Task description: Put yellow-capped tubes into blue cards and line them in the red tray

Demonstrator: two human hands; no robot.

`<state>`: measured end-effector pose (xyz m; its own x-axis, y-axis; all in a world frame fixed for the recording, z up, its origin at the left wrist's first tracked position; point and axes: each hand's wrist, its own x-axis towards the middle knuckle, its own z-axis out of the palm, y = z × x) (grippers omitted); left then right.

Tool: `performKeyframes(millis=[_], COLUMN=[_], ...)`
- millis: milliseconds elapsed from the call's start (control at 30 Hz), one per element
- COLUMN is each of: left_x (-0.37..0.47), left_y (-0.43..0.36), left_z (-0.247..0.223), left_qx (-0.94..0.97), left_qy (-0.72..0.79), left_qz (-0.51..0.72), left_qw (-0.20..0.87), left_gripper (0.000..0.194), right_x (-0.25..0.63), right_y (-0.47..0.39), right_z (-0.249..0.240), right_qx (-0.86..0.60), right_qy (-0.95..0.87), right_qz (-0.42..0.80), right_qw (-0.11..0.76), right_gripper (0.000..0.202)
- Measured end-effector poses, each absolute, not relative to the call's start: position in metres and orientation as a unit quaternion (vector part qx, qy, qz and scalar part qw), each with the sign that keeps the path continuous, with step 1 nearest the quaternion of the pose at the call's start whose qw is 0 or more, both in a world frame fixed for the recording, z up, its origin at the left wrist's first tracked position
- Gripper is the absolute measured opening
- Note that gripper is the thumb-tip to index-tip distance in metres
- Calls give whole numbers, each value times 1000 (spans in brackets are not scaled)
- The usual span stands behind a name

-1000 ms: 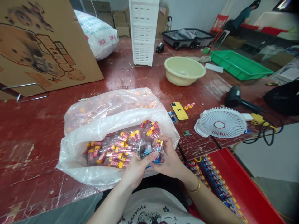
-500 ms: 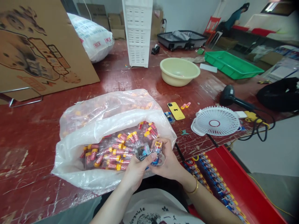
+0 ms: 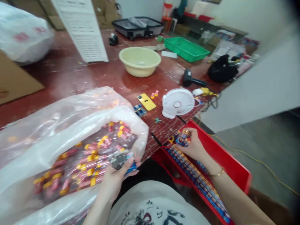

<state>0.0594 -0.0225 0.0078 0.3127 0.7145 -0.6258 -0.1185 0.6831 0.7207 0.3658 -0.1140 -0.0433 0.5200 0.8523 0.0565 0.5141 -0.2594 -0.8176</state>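
Observation:
My left hand (image 3: 117, 173) is closed around a few small packets (image 3: 120, 160), dark grey and blue, at the right edge of the plastic bag. The translucent white bag (image 3: 67, 125) lies open beside it, full of small clear tubes (image 3: 91, 159) with yellow caps and red-pink labels. Over the red tray (image 3: 234, 172), my right hand (image 3: 193, 145) pinches a small blue-and-yellow packet (image 3: 183, 138) at the far end of the rows. Long rows of similar packets (image 3: 199, 187) fill the tray's near side. Motion blurs the packets' print.
Beyond the bag lie a yellow phone (image 3: 147, 102), blue packets (image 3: 140, 110), two pink tubes (image 3: 154, 94) and a white fan (image 3: 178, 102). Farther back are a cream basin (image 3: 140, 62), a green tray (image 3: 186, 49), a hair dryer (image 3: 192, 78) and an open suitcase (image 3: 138, 28).
My right hand has left the left hand and moved right to the red tray with a small packet. My left hand still holds packets. The view has turned right.

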Motion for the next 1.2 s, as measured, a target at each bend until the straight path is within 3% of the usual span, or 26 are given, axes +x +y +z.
performKeyframes(millis=[267, 433, 600, 733, 833, 967, 1067, 1133, 1200], left_x=[92, 98, 100, 91, 78, 59, 47, 39, 32], left_y=[-13, -12, -13, -14, -15, -16, -18, -20, -22], left_z=[5, 13, 9, 9, 10, 9, 8, 8, 7], left_qx=[271, 261, 266, 271, 273, 269, 283, 289, 291], left_qy=[560, 553, 577, 563, 552, 555, 557, 562, 566], left_qz=[250, 243, 235, 258, 296, 337, 358, 351, 344], left_qw=[742, 753, 735, 737, 730, 712, 694, 691, 690], left_gripper=[38, 33, 28, 35, 35, 33, 32, 34, 35], right_x=[496, 496, 484, 480, 476, 417, 322, 257, 206], right_y=[-280, -307, -308, -311, -286, -185, -92, -38, 2], right_z=[-130, -182, -208, -192, -164, -104, -52, -30, -21], right_qx=[-942, -959, -957, -956, -950, -831, -669, -582, -579], right_qy=[-241, -213, -220, -235, -282, -459, -597, -704, -757], right_qz=[117, 161, 180, 167, 107, -19, 31, 86, 113], right_qw=[202, 93, 48, 47, 86, 314, 442, 398, 280], right_gripper=[48, 57, 67, 75, 68, 32, 9, 11, 19])
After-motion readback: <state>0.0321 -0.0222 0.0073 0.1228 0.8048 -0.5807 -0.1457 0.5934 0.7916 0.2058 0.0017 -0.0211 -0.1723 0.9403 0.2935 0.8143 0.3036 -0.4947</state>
